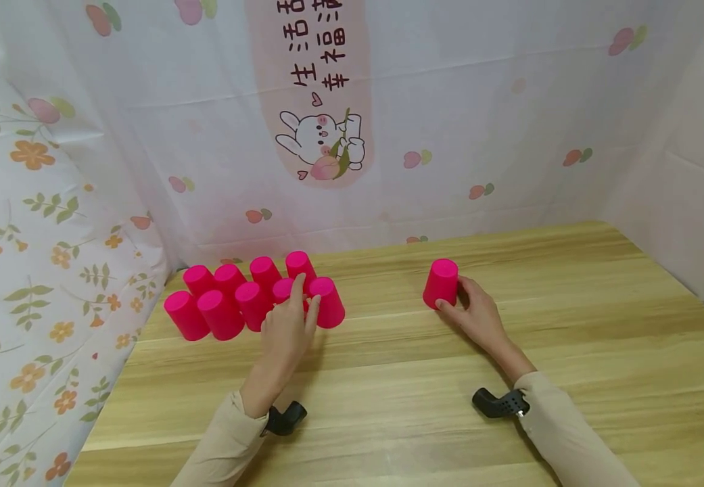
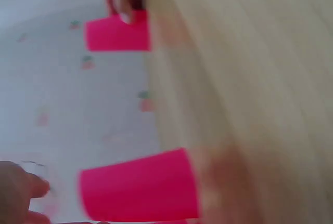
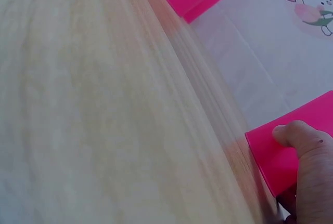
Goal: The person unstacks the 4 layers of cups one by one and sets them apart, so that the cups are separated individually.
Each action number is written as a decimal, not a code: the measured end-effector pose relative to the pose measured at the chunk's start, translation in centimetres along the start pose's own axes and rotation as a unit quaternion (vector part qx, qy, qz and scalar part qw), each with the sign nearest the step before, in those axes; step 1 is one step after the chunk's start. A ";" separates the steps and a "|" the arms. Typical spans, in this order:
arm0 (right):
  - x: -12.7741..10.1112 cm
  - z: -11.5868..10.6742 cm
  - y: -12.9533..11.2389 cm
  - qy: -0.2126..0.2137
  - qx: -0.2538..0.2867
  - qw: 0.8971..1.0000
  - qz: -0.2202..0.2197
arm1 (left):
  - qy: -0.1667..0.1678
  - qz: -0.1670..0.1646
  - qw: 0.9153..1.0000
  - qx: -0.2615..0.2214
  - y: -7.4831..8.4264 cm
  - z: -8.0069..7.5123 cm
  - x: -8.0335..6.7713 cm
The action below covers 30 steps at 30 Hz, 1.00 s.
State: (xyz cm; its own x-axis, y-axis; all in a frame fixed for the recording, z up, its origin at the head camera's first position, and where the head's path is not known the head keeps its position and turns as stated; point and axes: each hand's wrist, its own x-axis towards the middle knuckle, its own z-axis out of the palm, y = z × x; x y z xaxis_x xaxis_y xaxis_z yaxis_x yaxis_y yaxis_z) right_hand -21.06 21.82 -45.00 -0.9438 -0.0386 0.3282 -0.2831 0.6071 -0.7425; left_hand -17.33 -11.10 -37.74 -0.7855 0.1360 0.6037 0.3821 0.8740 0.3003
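Observation:
My right hand (image 1: 476, 314) grips an upside-down bright pink cup (image 1: 441, 281), which stands apart on the right of the table; in the right wrist view the thumb (image 3: 299, 135) presses the side of this cup (image 3: 273, 156). To the left, my left hand (image 1: 286, 328) reaches over the right end of a group of matching upside-down cups (image 1: 220, 314), its index finger and thumb extended. Its fingertips overlap the end cup (image 1: 329, 304) and the one behind it (image 1: 299, 266) in the head view. The left wrist view shows its fingers (image 2: 21, 190) beside a cup (image 2: 140, 187), not wrapped round it.
Cups stand close together in two rows at the back left of the wood-grain table (image 1: 388, 392). A white printed cloth (image 1: 479, 122) hangs behind the table, and a flowered cloth (image 1: 41, 270) is along the left side. Black bands (image 1: 500, 402) are on both wrists.

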 end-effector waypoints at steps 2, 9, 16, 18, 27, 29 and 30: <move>0.0 0.0 0.0 0.000 0.003 1.000 0.001 | 0.007 0.021 1.000 -0.021 0.0 -1.0 -0.2; 0.4 -0.3 -0.4 -0.038 -0.001 0.999 0.017 | 0.009 0.083 0.994 -0.076 -0.8 -3.4 -1.3; 2.7 -0.8 -2.0 -0.083 -0.018 0.996 -0.006 | -0.021 0.133 0.985 -0.109 -2.0 -3.8 -2.4; 3.6 -0.3 -2.9 -0.100 -0.008 0.995 -0.005 | -0.022 0.157 0.982 -0.100 -2.3 -3.8 -2.7; 7.0 3.2 -6.6 -0.162 0.014 0.986 -0.023 | -0.083 0.229 0.965 -0.100 -3.4 -3.7 -4.9; 7.6 4.3 -7.3 -0.168 0.021 0.985 -0.026 | -0.082 0.222 0.966 -0.099 -3.6 -3.9 -5.2; 7.9 4.8 -7.5 -0.171 0.026 0.985 -0.027 | -0.080 0.222 0.967 -0.097 -3.8 -4.0 -5.3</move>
State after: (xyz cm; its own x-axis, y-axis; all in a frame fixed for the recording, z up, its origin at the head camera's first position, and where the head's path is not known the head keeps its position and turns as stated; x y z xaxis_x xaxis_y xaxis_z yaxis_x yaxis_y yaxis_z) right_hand -27.24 13.14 -39.67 -0.9269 -0.3403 0.1583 -0.3341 0.5559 -0.7612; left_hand -12.69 -16.97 -39.15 -0.5834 0.5614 0.5869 0.7703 0.6115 0.1808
